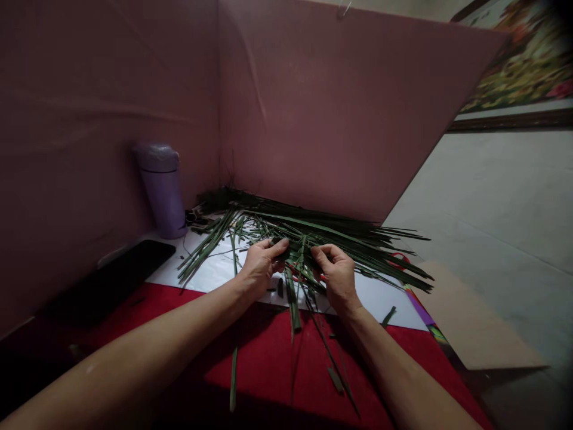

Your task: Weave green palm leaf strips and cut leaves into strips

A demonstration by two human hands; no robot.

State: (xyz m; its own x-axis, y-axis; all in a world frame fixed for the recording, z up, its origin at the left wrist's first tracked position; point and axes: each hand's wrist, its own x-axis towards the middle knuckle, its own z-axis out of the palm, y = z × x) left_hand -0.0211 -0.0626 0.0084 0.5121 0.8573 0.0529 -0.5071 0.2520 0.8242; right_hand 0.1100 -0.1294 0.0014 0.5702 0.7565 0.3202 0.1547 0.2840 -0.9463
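We look down past two bare forearms at a plaited leaf piece [299, 254] of green strips, which lies directly between the hands, touching both. The left hand [264, 263] pinches its left side, thumb uppermost; the right hand [338, 272] grips its right side, thumb and fingers drawn together (the fingertips on both sides are partly lost among the dark leaves). Below the piece, a broad leaf strip [293, 304] points toward us. Just beyond the hands we find a heap of long leaves [340, 230], fanning out to the right, with a smaller bundle of leaves [203, 251] to the left of the left hand. Under the work is a white sheet [159, 275], laid over a red cloth [268, 376]. Farther left stand a purple bottle [163, 194] and, nearer us, a flat black object [116, 272]. Behind everything, we see pink panels [335, 107] meeting in a corner; at the upper right, a framed picture [528, 65] hangs on a pale wall [505, 173].
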